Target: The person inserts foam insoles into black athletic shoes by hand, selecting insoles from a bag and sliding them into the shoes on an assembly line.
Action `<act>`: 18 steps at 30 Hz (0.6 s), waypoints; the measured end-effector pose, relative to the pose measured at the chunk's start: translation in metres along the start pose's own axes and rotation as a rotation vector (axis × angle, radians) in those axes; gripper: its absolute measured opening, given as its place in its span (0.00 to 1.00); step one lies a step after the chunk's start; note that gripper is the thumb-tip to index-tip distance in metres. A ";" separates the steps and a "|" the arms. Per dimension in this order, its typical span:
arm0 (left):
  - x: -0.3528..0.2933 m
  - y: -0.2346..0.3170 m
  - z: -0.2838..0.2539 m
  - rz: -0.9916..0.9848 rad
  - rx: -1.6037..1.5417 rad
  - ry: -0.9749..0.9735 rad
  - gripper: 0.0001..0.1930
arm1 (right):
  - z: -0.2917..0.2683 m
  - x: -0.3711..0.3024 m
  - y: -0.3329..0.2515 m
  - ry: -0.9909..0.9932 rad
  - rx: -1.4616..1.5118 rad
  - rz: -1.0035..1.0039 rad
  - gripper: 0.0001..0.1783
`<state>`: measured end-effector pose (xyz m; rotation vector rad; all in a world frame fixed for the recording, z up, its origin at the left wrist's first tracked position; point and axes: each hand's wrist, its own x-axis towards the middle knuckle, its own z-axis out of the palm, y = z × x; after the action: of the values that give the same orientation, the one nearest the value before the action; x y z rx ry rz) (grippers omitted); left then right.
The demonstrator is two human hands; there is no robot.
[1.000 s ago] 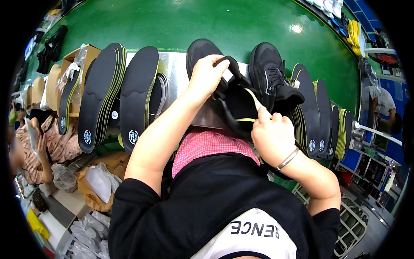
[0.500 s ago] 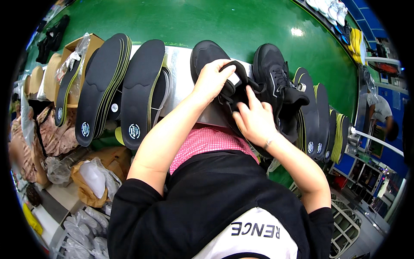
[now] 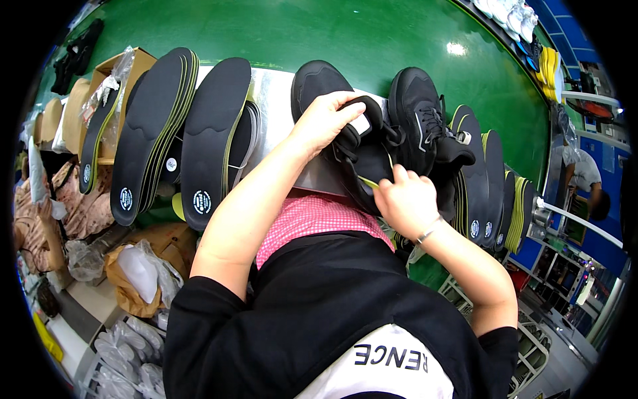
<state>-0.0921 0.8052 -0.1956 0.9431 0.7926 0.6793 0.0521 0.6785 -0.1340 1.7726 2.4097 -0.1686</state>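
A black sneaker (image 3: 318,83) lies toe away from me on a silver-topped bench (image 3: 272,100). My left hand (image 3: 325,120) grips the tongue and collar of this shoe and pulls it open. My right hand (image 3: 405,199) pushes a black insole with a yellow-green edge (image 3: 372,181) into the shoe's opening; most of the insole is hidden inside. A second black sneaker (image 3: 422,113) stands just right of it, laces showing.
Stacks of black insoles (image 3: 149,133) lean on the bench at left, and more stand upright at right (image 3: 492,186). Cardboard boxes (image 3: 100,73), paper and plastic bags (image 3: 139,266) sit at lower left. Green floor (image 3: 372,33) lies beyond. Another person (image 3: 585,176) is at far right.
My right hand has slid lower toward the heel opening, driving the insole further in. The left hand keeps its hold on the shoe's tongue.
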 end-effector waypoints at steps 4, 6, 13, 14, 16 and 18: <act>0.002 0.000 -0.006 -0.074 -0.101 -0.049 0.15 | 0.031 0.025 -0.003 -0.130 0.011 -0.026 0.07; 0.003 -0.002 -0.010 -0.092 -0.149 -0.098 0.16 | 0.038 0.025 -0.001 -0.166 0.013 -0.056 0.07; -0.003 0.001 -0.023 -0.053 -0.157 -0.278 0.26 | 0.045 0.029 -0.001 -0.295 0.125 0.035 0.09; -0.003 0.000 -0.024 -0.063 -0.183 -0.313 0.28 | 0.043 0.033 -0.001 -0.394 0.121 0.014 0.10; -0.004 0.003 -0.024 -0.097 -0.201 -0.304 0.28 | 0.031 0.052 0.002 -0.599 0.106 -0.027 0.13; -0.003 0.006 -0.025 -0.108 -0.198 -0.292 0.27 | 0.028 0.072 0.011 -0.883 0.141 -0.098 0.16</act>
<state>-0.1153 0.8158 -0.1984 0.7903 0.5032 0.5011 0.0429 0.7439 -0.1750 1.2203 1.8396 -0.9273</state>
